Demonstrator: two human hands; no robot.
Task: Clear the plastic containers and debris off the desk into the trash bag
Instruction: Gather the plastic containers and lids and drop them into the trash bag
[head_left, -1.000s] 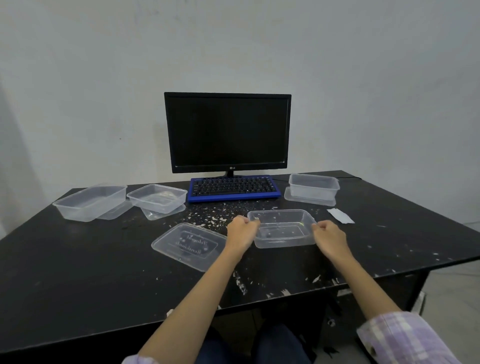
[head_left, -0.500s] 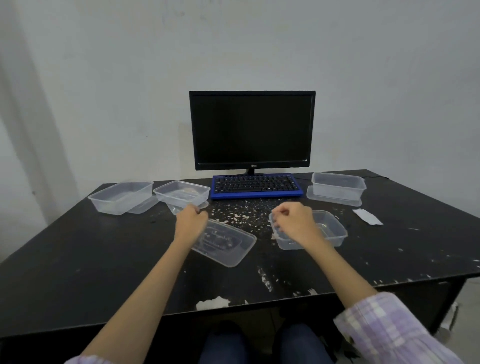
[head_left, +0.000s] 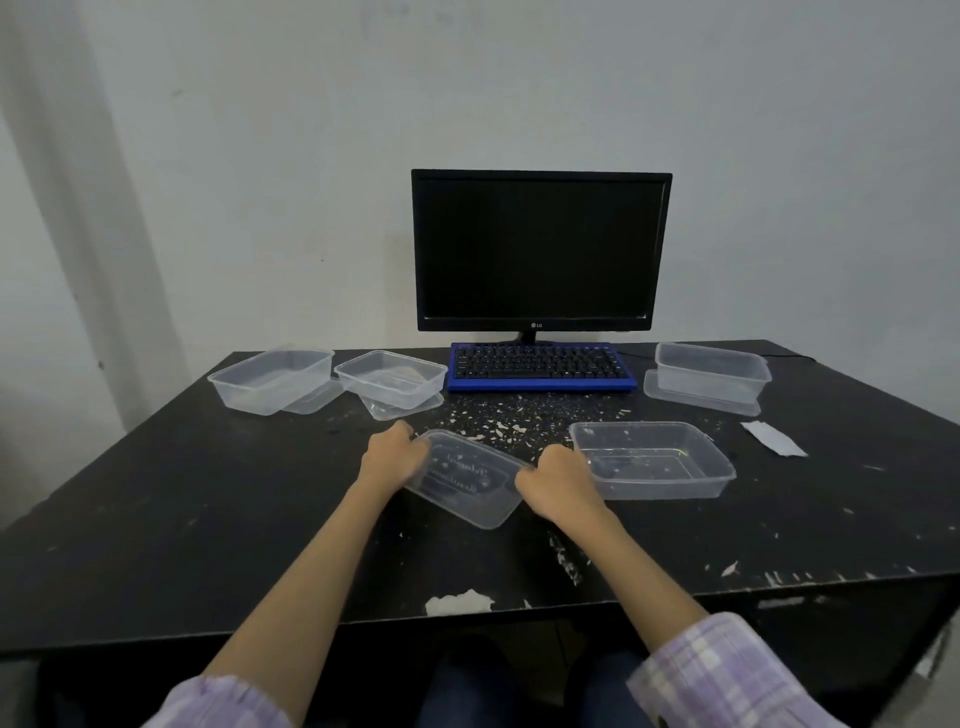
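while both hands, left hand (head_left: 393, 455) and right hand (head_left: 558, 480), clamp opposite ends of the lid (head_left: 467, 478) at the counter's (head_left: 156, 519) near middle, seemingly to lift it, the tub (head_left: 654, 460) sits just right.

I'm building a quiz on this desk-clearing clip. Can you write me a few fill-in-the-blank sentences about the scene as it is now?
1. Both hands, left hand and right hand, hold the clear ____ between them.
2. The keyboard has a ____ frame.
3. The monitor screen is ____.
4. The open container lies to the ____ of the right hand.

Missing words: lid; blue; dark; right
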